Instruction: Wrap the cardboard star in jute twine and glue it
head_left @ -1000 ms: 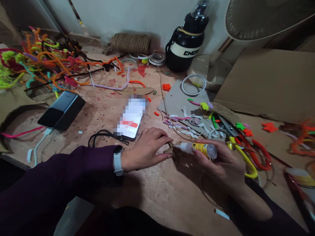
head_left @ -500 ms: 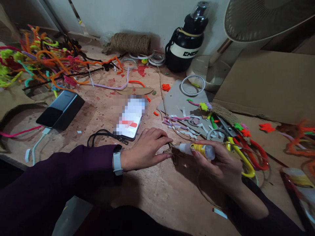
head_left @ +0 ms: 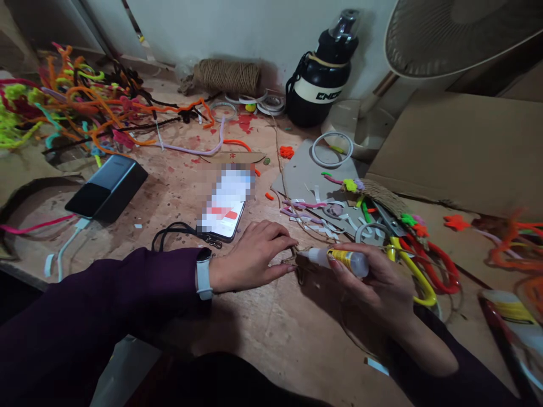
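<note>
My left hand lies on the wooden table, its fingertips pinched on a thin piece of brown twine. My right hand grips a small glue bottle with a yellow label, its white nozzle pointing left at the twine right by my left fingertips. A white watch is on my left wrist, and both arms wear dark purple sleeves.
A phone lies just beyond my left hand, a power bank further left. Scissors with yellow and red handles lie right of the glue. Pipe cleaners pile at back left, a twine spool, a black bottle and cardboard behind.
The glue bottle's nozzle has crept slightly left toward my left fingertips. My left hand has stayed put.
</note>
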{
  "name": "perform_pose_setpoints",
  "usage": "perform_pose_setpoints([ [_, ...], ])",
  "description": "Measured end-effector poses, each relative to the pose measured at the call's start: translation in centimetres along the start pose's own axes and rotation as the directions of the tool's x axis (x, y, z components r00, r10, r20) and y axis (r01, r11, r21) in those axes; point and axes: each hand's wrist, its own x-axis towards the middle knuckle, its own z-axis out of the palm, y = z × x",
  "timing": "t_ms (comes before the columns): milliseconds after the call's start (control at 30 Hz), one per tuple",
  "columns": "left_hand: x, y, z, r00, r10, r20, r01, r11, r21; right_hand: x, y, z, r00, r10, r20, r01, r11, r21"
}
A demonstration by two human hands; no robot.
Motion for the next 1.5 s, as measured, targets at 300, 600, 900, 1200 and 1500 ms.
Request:
perform_pose_setpoints([
  [300,0.0,0.1,-0.1,1.000,-0.005,0.013,0.005,1.000,0.014,-0.2,0.0,-0.5,1.000,0.003,0.024,-0.001,0.997,-0.072],
  [600,0.0,0.1,-0.2,1.000,-0.004,0.026,0.003,1.000,0.011,-0.1,-0.2,-0.5,0.998,-0.054,0.030,0.057,0.993,-0.101],
  [900,0.0,0.1,-0.1,1.000,-0.001,0.021,0.001,1.000,0.012,-0.1,0.0,-0.5,0.998,-0.048,0.043,0.052,0.993,-0.109],
  [1200,0.0,0.0,-0.1,1.000,0.012,0.017,-0.012,1.000,0.011,-0.5,-1.8,-1.8,0.985,0.133,-0.112,-0.122,0.988,0.099],
  [1500,0.0,0.0,0.0,1.000,0.022,0.009,-0.022,1.000,0.001,1.9,-1.3,-2.7,0.910,0.413,0.027,-0.382,0.812,0.441],
])
